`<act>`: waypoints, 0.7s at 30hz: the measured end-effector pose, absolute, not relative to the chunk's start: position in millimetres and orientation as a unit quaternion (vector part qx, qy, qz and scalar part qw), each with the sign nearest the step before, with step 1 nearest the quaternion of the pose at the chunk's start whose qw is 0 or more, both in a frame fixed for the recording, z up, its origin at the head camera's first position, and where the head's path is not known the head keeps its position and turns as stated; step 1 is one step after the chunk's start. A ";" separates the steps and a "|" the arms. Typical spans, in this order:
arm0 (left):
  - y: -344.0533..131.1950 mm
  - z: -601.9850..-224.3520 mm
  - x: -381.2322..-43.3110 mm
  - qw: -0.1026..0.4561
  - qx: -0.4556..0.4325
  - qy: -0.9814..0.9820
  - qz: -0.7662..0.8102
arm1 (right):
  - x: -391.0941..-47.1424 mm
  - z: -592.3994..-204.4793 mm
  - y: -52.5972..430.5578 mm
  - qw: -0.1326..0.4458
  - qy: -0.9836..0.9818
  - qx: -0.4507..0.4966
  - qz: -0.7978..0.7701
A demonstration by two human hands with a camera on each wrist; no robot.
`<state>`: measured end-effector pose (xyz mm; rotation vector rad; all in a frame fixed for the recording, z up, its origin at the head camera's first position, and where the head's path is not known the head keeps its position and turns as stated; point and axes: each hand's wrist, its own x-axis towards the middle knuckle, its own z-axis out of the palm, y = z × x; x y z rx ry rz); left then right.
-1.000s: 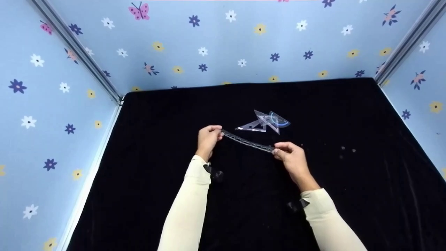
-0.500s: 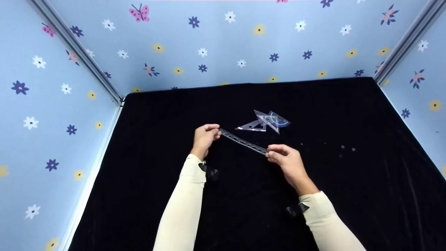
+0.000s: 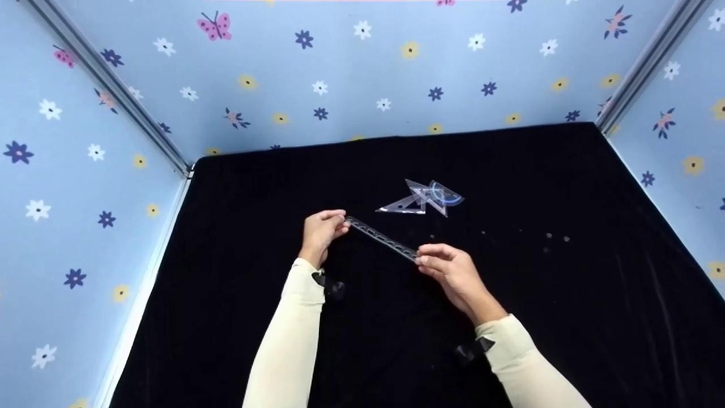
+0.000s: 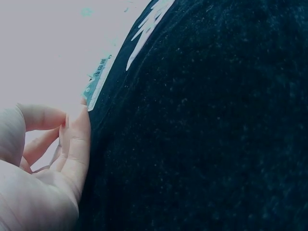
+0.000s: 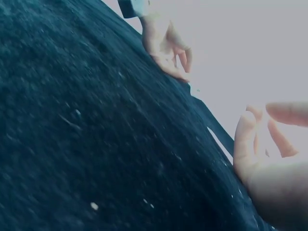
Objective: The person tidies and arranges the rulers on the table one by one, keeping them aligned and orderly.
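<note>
A clear plastic ruler point(image 3: 382, 238) with a row of cut-out shapes slants between my two hands in the head view. My left hand point(image 3: 322, 233) pinches its upper left end between thumb and fingers. Its lower right end is pinched by my right hand point(image 3: 453, 275). The left wrist view shows printed marks on the ruler point(image 4: 98, 79) beyond the left fingertips. Behind the ruler lie two clear set squares, one flat triangle point(image 3: 402, 211) and one overlapping it point(image 3: 439, 205), with a clear protractor point(image 3: 453, 198) bearing a blue arc on top.
Black cloth point(image 3: 255, 187) covers the table. Small bits of debris point(image 3: 558, 237) lie on it to the right. Blue flower-patterned walls point(image 3: 340, 73) stand at the back and both sides, with metal posts point(image 3: 119, 90) at the corners.
Both hands have moved left and slightly down with the ruler. It was bowed a second ago and is now nearly straight, at a steeper slant. The view has also shifted slightly.
</note>
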<state>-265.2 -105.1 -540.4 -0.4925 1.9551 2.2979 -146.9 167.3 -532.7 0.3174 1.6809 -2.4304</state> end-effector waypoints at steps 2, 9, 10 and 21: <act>-105.9 -540.9 -264.4 0.042 -0.165 0.635 0.753 | -145.4 -532.1 164.3 0.091 0.563 0.105 -0.815; -110.3 -541.7 -265.3 0.032 -0.171 0.628 0.758 | -143.0 -535.0 155.5 0.118 0.555 0.103 -0.817; -111.4 -541.3 -265.4 0.033 -0.171 0.628 0.758 | -142.7 -535.7 154.4 0.121 0.555 0.103 -0.816; -120.0 -537.0 -266.0 0.065 -0.163 0.636 0.751 | -138.3 -540.8 145.0 0.146 0.562 0.081 -0.810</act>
